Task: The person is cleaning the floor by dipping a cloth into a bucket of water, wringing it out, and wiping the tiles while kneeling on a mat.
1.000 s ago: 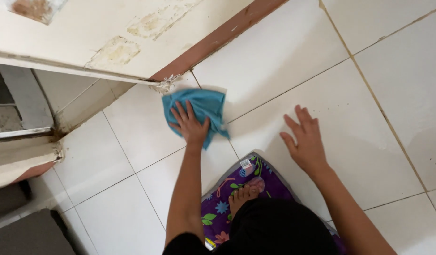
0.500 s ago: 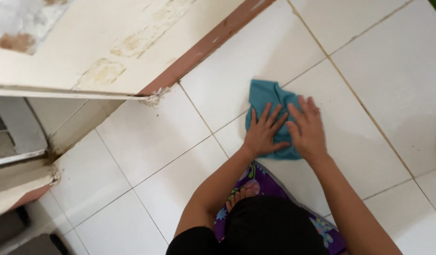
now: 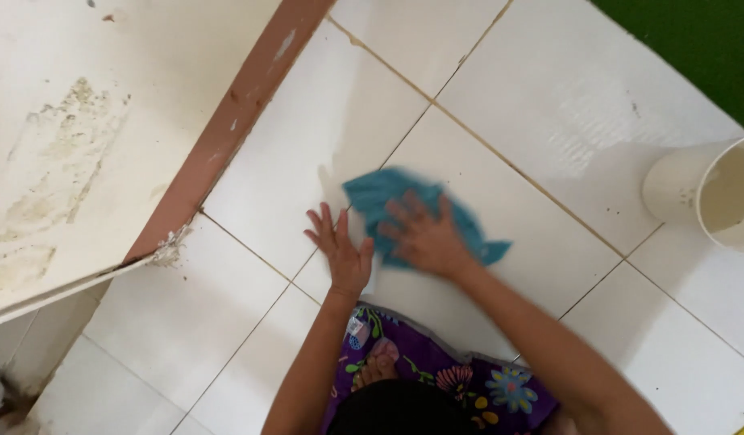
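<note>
Your right hand (image 3: 424, 240) is pressing the blue cloth (image 3: 388, 197) flat on the floor (image 3: 549, 145), fingers spread. Your left hand (image 3: 340, 250) is resting just beside the cloth, fingers wide. A cup (image 3: 694, 189) is sitting well apart.

The cloth (image 3: 436, 217) lies on the tiled floor (image 3: 549, 145), spread across a grout line near the middle of the view. The right hand (image 3: 424, 238) rests flat on top of it; the left hand (image 3: 344, 250) lies flat on the floor just beside the cloth's left edge — touching it or nearly so. To the far left runs the wall (image 3: 82, 137) with its baseboard (image 3: 235, 121) meeting the floor. A bucket (image 3: 706, 193) stands on the floor far right, well apart from the cloth. A mat (image 3: 444, 374) lies below the hands — a bare foot (image 3: 378, 366) on it.
</note>
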